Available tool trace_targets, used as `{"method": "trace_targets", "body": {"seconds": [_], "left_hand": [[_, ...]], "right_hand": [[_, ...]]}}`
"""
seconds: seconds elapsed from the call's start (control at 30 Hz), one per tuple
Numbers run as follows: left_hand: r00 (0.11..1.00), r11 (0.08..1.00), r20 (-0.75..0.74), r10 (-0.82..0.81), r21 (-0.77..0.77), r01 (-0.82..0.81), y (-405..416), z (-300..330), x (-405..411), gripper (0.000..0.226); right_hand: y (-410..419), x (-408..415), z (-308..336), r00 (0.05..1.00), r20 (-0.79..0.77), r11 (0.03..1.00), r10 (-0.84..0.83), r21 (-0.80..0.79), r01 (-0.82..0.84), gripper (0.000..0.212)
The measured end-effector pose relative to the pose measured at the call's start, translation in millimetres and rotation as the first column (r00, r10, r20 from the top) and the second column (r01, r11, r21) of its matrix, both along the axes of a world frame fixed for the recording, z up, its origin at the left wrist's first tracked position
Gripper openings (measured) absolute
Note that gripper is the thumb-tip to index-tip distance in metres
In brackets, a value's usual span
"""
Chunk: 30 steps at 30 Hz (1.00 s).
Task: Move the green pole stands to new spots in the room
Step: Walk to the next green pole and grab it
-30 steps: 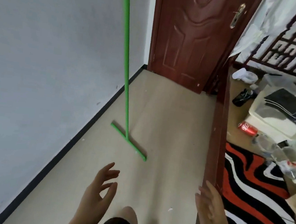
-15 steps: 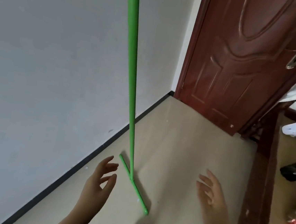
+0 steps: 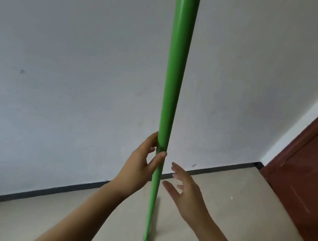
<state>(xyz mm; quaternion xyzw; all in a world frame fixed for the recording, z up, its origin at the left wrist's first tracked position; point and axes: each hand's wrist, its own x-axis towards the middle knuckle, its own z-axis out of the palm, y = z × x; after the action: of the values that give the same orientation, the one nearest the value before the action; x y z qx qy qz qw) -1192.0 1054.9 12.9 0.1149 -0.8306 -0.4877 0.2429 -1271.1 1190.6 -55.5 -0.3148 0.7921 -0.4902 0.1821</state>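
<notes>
Step in hand: taking hold of the green pole stand (image 3: 172, 102); by my reading the grasp is only half made and the lift is not yet begun.
Left hand (image 3: 140, 167): fingers and thumb wrapped around the shaft, clamped on it.
Right hand (image 3: 186, 191): just right of the shaft, fingers spread apart, touching nothing.
Pole stand: upright at centre, close to the camera, running from the top edge down to the bottom edge; its foot is out of view.
Next move: likely calls for the right hand to close lower on the shaft, then a straight lift that keeps the pole vertical.
Edges: white wall (image 3: 71, 73) and dark skirting (image 3: 50, 191) just behind; brown door (image 3: 308, 173) at far right.
Open room: bare floor (image 3: 233, 205) near and to the right.
</notes>
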Motion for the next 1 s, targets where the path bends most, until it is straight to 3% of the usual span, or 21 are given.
{"method": "trace_targets", "body": {"seconds": [0.07,0.2,0.3,0.6,1.0], "left_hand": [[0.997,0.997,0.004,0.074,0.023,-0.074,7.5,7.0,-16.1,0.025],[0.984,0.983,0.048,0.174,0.047,-0.176,12.8,8.5,-25.7,0.016],[0.967,0.965,0.055,0.25,0.069,-0.253,9.5,10.1,-33.4,0.015],[0.909,0.917,0.142,0.392,0.011,-0.398,-30.4,23.9,-83.2,0.016],[0.752,0.779,0.243,0.613,-0.025,-0.627,-42.6,40.0,-139.6,0.022]], "right_hand": [[-15.6,-22.2,3.4,0.988,-0.057,0.987,0.142,0.089,-0.136,0.048],[-34.5,-44.0,12.6,0.936,-0.13,0.939,0.328,0.158,-0.307,0.023],[-46.4,-57.3,15.8,0.902,-0.199,0.921,0.382,0.156,-0.356,0.017],[-104.4,-113.7,19.9,0.857,-0.247,0.887,0.452,0.221,-0.405,0.025],[-149.0,-177.4,33.4,0.714,-0.235,0.75,0.66,0.263,-0.607,0.025]]}}
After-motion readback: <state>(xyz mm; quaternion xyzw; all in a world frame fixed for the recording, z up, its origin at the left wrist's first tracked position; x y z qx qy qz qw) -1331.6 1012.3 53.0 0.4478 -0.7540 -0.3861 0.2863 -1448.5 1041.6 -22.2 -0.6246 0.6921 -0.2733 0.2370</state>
